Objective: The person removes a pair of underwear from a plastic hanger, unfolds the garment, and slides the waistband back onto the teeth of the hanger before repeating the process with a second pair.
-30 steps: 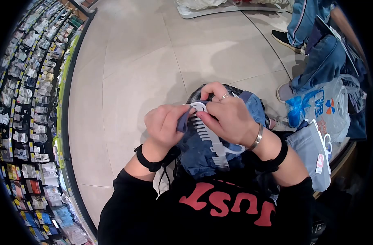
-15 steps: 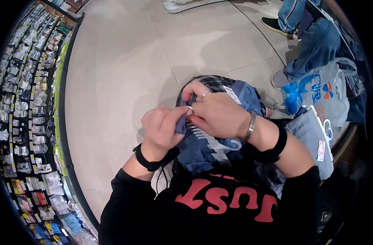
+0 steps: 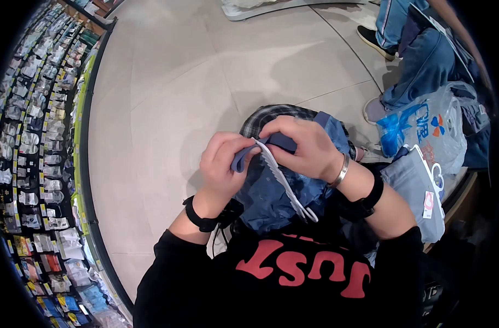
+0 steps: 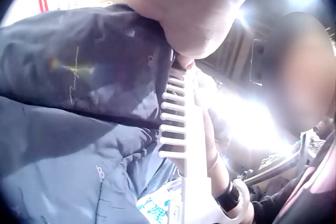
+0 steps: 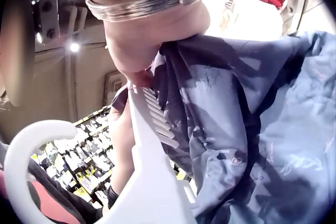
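Blue printed fabric (image 3: 263, 199) hangs beneath both hands, with a white toothed plastic hanger (image 3: 282, 177) beside it, hook toward the body. My left hand (image 3: 222, 161) pinches a dark blue fold of it at the hanger's far end. Close by on the right, my right hand (image 3: 307, 147) grips the same dark edge between thumb and curled fingers. In the left wrist view the hanger's teeth (image 4: 174, 113) point at the fabric (image 4: 105, 71). The right wrist view shows the hanger (image 5: 149, 182) beside the draped fabric (image 5: 220, 113); the fingertips are partly hidden.
Shelves of packaged goods (image 3: 33, 153) run along the left. At the right are a plastic bag (image 3: 424, 128), a grey-blue garment on a hanger (image 3: 419, 191) and a seated person's legs in jeans (image 3: 424, 68). Tiled floor (image 3: 167, 93) lies ahead.
The hanger has turned from flat to nearly edge-on, its hook swinging down toward the body. My right hand has shifted slightly, and more of the dark fabric edge shows between the hands.
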Action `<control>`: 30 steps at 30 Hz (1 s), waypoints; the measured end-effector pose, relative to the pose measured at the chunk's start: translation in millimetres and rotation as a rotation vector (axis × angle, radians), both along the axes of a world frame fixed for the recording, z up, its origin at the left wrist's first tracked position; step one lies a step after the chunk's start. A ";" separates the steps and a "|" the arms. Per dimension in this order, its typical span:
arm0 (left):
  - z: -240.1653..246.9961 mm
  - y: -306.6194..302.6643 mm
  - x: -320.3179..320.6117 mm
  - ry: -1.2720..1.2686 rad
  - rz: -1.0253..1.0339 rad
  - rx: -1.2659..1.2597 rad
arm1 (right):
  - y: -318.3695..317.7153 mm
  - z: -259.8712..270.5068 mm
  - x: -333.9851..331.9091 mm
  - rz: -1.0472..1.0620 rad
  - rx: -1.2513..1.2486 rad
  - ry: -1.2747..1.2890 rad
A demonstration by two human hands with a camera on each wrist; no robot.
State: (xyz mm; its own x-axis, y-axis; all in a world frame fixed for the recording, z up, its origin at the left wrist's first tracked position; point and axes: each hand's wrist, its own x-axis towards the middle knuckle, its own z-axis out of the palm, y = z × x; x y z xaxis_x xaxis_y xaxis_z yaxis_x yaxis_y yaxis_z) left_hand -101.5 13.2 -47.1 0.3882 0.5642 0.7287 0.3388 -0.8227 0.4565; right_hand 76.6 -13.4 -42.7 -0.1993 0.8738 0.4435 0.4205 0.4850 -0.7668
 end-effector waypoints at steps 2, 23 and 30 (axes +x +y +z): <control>-3.9 0.3 -2.4 0.025 -0.026 0.031 | 0.9 -4.3 1.1 -0.029 0.056 -0.038; -1.6 -8.0 7.7 -0.011 -0.166 -0.618 | -7.5 -15.5 5.7 -0.033 0.222 0.085; 0.7 -11.1 17.4 -0.105 -0.094 -0.520 | -14.3 -22.2 8.6 0.175 -0.433 0.875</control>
